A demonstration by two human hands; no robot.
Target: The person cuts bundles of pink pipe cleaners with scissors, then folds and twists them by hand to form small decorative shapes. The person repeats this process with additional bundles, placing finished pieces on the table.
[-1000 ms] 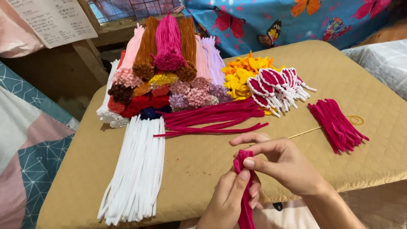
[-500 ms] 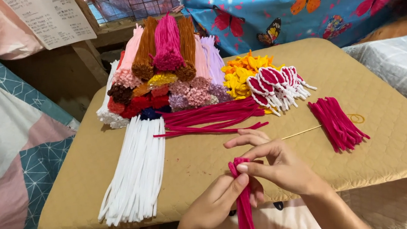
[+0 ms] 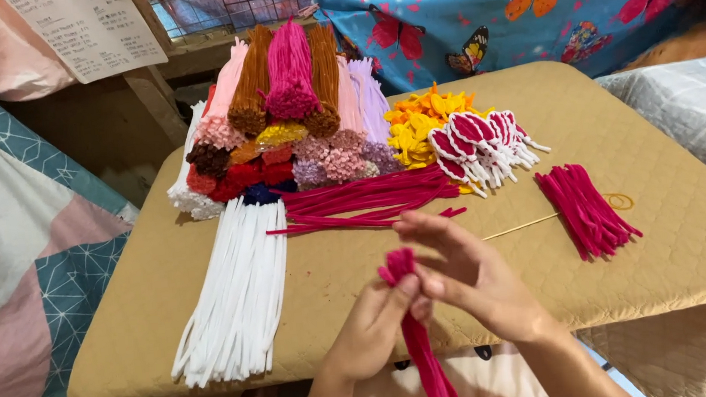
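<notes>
Both of my hands grip a bundle of magenta pipe cleaners (image 3: 420,343) at the table's near edge. My left hand (image 3: 374,326) pinches it near its top from the left. My right hand (image 3: 468,278) holds the top end from the right, with its upper fingers spread. The bundle hangs down toward my lap. On the tan quilted table (image 3: 686,253) behind my hands lie long loose magenta pipe cleaners (image 3: 370,201).
A row of white pipe cleaners (image 3: 237,292) lies to the left. Coloured bundles (image 3: 292,101) are stacked at the back, beside yellow pieces (image 3: 415,123) and red-and-white petal shapes (image 3: 478,148). Short magenta pieces (image 3: 587,206), a thin stick (image 3: 520,227) and a rubber band (image 3: 621,200) lie right.
My hands have lifted slightly with the bundle. The fingers of my right hand have shifted over its top end.
</notes>
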